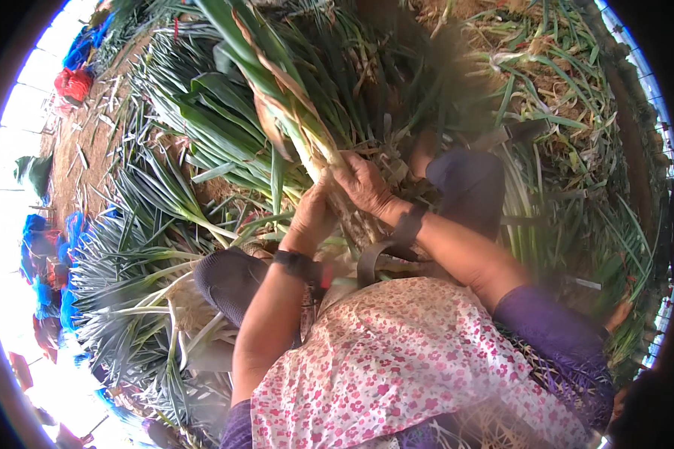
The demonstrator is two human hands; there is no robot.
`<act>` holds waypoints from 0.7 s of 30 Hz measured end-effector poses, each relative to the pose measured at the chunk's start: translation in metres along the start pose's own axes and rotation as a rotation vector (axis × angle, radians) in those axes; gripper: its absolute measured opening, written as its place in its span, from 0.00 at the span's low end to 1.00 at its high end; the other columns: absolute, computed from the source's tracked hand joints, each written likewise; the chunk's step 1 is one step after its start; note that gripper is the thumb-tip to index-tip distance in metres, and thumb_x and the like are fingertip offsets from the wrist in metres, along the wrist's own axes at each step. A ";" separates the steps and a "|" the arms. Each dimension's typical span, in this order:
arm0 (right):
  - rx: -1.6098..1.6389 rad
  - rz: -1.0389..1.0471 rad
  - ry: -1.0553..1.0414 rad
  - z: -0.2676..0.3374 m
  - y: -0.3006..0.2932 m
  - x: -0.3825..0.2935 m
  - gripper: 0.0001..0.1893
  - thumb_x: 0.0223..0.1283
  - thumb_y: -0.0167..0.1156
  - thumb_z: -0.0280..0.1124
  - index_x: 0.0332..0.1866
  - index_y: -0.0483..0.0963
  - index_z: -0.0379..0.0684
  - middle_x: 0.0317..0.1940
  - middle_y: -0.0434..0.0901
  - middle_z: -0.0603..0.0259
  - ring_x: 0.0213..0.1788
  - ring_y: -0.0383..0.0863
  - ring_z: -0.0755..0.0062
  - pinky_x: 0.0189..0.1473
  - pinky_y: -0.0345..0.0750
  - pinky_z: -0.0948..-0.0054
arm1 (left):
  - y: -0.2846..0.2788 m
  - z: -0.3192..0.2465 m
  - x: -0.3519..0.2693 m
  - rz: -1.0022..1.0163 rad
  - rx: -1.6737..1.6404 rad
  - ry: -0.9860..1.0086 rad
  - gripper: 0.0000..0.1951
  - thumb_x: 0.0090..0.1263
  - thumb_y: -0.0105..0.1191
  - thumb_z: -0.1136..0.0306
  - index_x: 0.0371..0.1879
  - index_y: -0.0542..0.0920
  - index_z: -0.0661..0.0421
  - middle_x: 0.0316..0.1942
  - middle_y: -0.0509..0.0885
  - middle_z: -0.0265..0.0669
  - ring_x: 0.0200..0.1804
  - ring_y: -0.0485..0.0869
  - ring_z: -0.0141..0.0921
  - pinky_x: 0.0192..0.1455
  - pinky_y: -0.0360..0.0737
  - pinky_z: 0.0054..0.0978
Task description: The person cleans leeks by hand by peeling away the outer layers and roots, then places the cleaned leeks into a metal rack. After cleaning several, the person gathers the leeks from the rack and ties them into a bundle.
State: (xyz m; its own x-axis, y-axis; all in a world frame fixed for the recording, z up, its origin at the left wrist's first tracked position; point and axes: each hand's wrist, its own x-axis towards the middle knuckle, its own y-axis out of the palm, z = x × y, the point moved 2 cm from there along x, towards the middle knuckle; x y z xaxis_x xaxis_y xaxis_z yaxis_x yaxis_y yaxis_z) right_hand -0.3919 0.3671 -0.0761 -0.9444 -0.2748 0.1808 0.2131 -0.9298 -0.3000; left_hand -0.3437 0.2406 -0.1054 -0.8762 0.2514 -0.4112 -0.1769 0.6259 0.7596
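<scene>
A large green onion stalk [323,146], with broad green leaves and a strip of dry brown leaf, slants up and away between my hands. My left hand [314,210] grips its pale shank from the left. From the right, my right hand [368,182] holds the same shank, thumb and fingers close to the left thumb. Beneath the hands, the brown, soil-stained lower end [359,221] points towards my lap. A dark strap [376,258] curves just below it. Each wrist wears a dark band.
Piled green onions [230,118] lie ahead, and more with white roots [185,314] lie at left. Loose leaves and trimmings [545,84] cover the ground at right. A grey mesh shoe [230,280] and a floral apron [393,359] are close in. A red net bag [73,84] sits far left.
</scene>
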 end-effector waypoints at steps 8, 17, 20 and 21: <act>0.761 0.234 0.173 0.082 -0.055 0.023 0.17 0.65 0.55 0.41 0.49 0.71 0.39 0.21 0.66 0.73 0.19 0.62 0.87 0.21 0.66 0.84 | -0.047 -0.019 -0.032 -0.673 0.857 -0.057 0.19 0.62 0.56 0.56 0.41 0.79 0.61 0.39 0.81 0.39 0.42 0.78 0.31 0.44 0.75 0.33; -0.035 0.302 -0.484 0.065 -0.014 -0.001 0.14 0.69 0.44 0.34 0.47 0.72 0.35 0.32 0.75 0.61 0.30 0.74 0.78 0.34 0.74 0.75 | 0.092 -0.112 -0.038 0.203 0.185 0.413 0.22 0.71 0.45 0.52 0.54 0.71 0.58 0.48 0.77 0.38 0.48 0.77 0.34 0.51 0.73 0.33; 0.580 0.584 0.438 0.082 0.021 -0.008 0.14 0.63 0.53 0.33 0.47 0.72 0.35 0.34 0.75 0.59 0.35 0.76 0.71 0.40 0.75 0.71 | 0.073 -0.128 -0.037 -0.027 0.203 0.483 0.10 0.68 0.52 0.68 0.45 0.72 0.55 0.40 0.77 0.34 0.40 0.78 0.30 0.43 0.76 0.29; 0.508 0.344 0.139 0.090 0.024 0.003 0.13 0.63 0.54 0.34 0.45 0.72 0.35 0.33 0.76 0.60 0.36 0.76 0.70 0.41 0.74 0.73 | 0.070 -0.125 -0.037 -0.029 0.208 0.483 0.10 0.68 0.52 0.68 0.45 0.72 0.55 0.40 0.77 0.34 0.40 0.78 0.30 0.43 0.76 0.29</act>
State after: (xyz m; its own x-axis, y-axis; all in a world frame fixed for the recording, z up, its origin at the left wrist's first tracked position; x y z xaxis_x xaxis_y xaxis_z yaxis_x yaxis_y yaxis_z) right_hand -0.3671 0.3216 0.0014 -0.8171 -0.5762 0.0191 0.5706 -0.8036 0.1691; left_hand -0.3796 0.1833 0.0261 -0.9878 -0.1063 -0.1141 -0.1543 0.7729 0.6155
